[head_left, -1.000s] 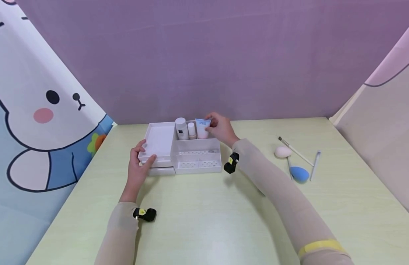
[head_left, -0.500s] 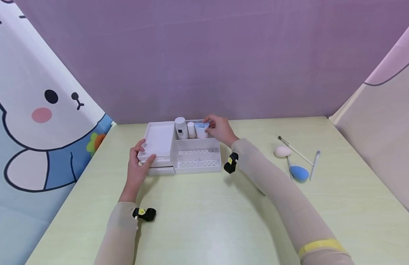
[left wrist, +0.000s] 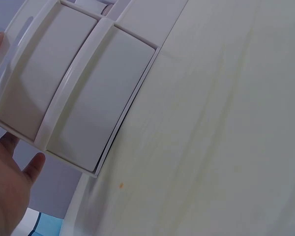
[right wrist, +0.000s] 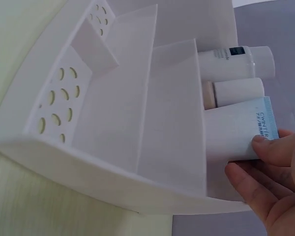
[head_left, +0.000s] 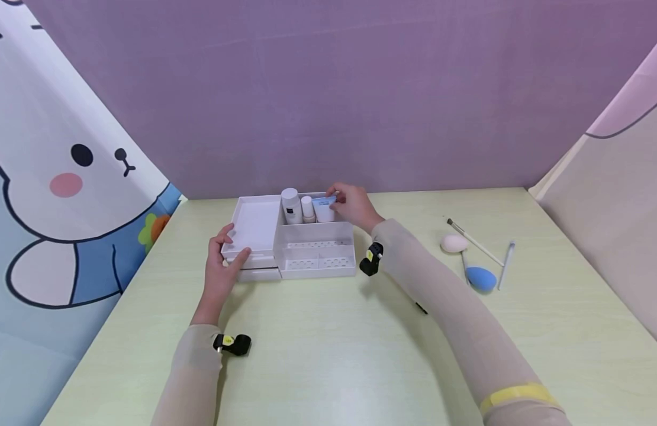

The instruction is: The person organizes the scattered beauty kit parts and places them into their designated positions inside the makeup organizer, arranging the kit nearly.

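Note:
A white cosmetics organizer (head_left: 318, 273) stands on the table near the purple backdrop. My left hand (head_left: 223, 266) holds its left front corner, thumb on top and fingers at the side; drawer fronts (left wrist: 101, 98) show beside that hand in the left wrist view. In the back right compartment, a white and light-blue squeeze tube (right wrist: 236, 127) stands with its lower part hidden behind the divider. My right hand (head_left: 355, 207) pinches the tube's crimped end, thumb on its printed face. Beside the tube are a small white-capped bottle (right wrist: 238, 92) and a larger white bottle (head_left: 291, 206).
To the right lie a pink makeup sponge (head_left: 454, 243), a blue sponge (head_left: 481, 279), a dark-tipped brush (head_left: 474, 242) and a thin white stick (head_left: 506, 266). A dark tip (head_left: 421, 308) shows beside my right forearm. Front organizer compartments (right wrist: 108, 103) have perforated walls.
My right hand has lowered the squeeze tube into the back compartment, so it sits lower than one second ago. The left hand has stayed on the organizer.

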The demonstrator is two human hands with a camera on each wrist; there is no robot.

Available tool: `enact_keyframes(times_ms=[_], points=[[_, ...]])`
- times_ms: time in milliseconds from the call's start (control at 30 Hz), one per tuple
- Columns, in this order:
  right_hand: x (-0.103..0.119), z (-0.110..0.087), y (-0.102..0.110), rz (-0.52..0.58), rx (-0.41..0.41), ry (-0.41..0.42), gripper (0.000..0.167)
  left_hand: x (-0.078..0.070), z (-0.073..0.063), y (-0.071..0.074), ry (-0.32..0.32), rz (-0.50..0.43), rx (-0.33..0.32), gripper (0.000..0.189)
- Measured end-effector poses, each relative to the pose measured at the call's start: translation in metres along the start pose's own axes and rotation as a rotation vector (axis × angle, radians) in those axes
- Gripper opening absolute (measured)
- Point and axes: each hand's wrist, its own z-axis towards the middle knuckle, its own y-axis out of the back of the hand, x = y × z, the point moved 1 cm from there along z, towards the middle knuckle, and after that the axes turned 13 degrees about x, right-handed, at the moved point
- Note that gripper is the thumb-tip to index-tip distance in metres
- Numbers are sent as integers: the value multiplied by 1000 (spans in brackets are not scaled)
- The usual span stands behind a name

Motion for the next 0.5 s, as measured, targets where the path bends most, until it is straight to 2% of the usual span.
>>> enact_keyframes(times_ms=[200, 500], points=[[6, -2, 10, 25, -15, -20, 21, 1, 0, 0, 0, -11, 1, 36], [6, -7, 21, 136, -52, 23, 27, 3, 0, 0, -20, -23, 0, 36]])
